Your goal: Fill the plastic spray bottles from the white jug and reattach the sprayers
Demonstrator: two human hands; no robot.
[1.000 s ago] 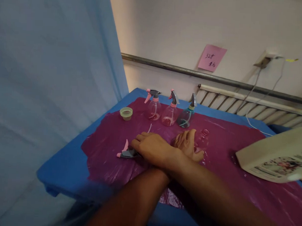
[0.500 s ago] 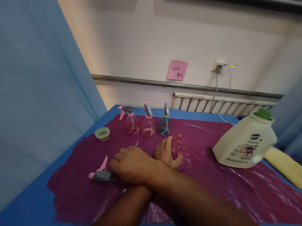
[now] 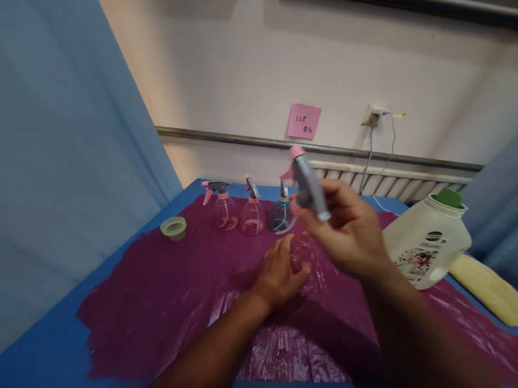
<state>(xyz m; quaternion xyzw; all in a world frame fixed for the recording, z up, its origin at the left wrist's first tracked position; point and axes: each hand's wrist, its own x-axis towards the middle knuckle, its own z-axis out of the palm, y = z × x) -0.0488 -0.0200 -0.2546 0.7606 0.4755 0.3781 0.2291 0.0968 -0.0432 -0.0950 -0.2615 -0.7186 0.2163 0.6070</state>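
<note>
My left hand [image 3: 281, 269] is wrapped round the side of a clear pink bottle [image 3: 303, 250], which stands upright with its neck uncovered. Above it and to the right, my right hand [image 3: 347, 226] grips a grey and pink spray nozzle [image 3: 307, 182], tilted, with its thin tube curving down to the left. Behind my hands stand a pink spray bottle with a grey head [image 3: 226, 212], a second pink spray bottle [image 3: 253, 216] and a teal spray bottle [image 3: 280, 216], each with some liquid low inside.
A small green-rimmed cup [image 3: 174, 228] stands at the left. To the right are a large white detergent jug [image 3: 428, 241] with a green cap and a folded yellow cloth [image 3: 489, 287]. Wrinkled purple plastic sheeting [image 3: 163, 310] covers the blue table. Blue curtains [image 3: 64, 122] hang at both sides.
My right hand has picked the spray nozzle up off the sheet at the left and carried it up and right, uncrossing my arms. My left hand stays on the pink bottle.
</note>
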